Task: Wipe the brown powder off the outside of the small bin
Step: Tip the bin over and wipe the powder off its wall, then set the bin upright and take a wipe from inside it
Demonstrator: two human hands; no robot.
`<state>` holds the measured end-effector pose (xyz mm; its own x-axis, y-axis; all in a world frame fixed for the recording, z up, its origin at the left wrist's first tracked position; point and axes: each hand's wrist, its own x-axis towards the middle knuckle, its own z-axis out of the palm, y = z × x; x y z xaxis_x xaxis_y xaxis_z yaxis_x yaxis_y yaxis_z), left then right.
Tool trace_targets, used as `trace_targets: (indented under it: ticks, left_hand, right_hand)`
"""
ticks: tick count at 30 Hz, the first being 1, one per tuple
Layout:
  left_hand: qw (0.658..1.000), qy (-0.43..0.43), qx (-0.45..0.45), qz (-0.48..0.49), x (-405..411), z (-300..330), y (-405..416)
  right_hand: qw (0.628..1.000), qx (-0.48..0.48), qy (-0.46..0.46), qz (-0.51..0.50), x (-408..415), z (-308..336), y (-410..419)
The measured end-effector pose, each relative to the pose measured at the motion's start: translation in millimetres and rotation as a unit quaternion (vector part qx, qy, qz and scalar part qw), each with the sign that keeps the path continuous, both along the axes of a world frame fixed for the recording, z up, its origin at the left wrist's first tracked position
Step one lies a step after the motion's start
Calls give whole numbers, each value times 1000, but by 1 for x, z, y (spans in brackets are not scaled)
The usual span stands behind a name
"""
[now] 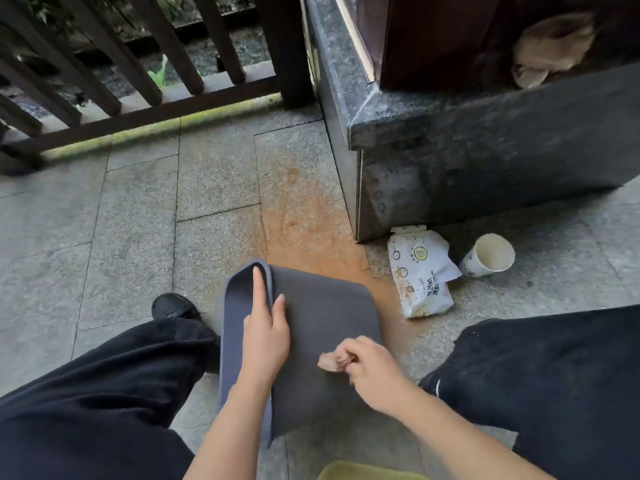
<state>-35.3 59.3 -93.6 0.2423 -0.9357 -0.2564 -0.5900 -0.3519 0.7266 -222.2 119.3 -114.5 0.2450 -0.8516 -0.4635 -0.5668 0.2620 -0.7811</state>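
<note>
The small bin (322,341), dark grey and lying on its side on the stone floor (131,216), is seen at lower centre of the frame, between the person's knees. It is steadied by the left hand (266,337), whose fingers are held straight and spread: the forefinger is laid inside the open mouth at the bin's left, the others pressed flat on the outer wall. A crumpled tissue (329,362), stained brown, is pinched in the curled fingers of the right hand (367,372) and held against the wall near its lower right.

The upturned wall is judged to be largely clean, as hardly any powder is seen on it; the wiping is taken to be well along. The sides turned away and the base are hidden, so their state cannot be told. An orange-brown smear of powder (304,230) is spread on the floor just above the bin.

At right of centre a white packet (419,271), dusted brown, is lying beside a paper cup (488,259). Round logos and printed characters are carried on the packet, but they are too small to be read
</note>
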Motion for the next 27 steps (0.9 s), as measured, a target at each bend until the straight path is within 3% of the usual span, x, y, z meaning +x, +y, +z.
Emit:
trace_targets:
  ticks: [4, 8, 10, 13, 16, 23, 27]
  left_hand:
    - [995, -46, -43, -81, -21, 12, 3]
    - [970, -129, -85, -190, -34, 25, 6]
    - [953, -144, -106, -244, -37, 25, 15]
    - [932, -135, -133, -310, -43, 21, 34]
    - [909, -149, -135, -364, -50, 15, 47]
    - [822, -218, -58, -523, -55, -6, 77]
    - [827, -212, -18, -521, -39, -5, 81]
  right_hand:
    - [982, 14, 17, -186, -58, 39, -26]
    - [950, 11, -22, -311, -80, 62, -29]
    - [919, 58, -106, -375, -82, 67, -24]
    - [807, 125, -320, -480, -82, 83, -20]
    - [754, 130, -437, -473, -86, 99, -17]
    - [797, 77, -455, -389, -87, 113, -4]
    - [826, 72, -404, -387, -78, 110, 2]
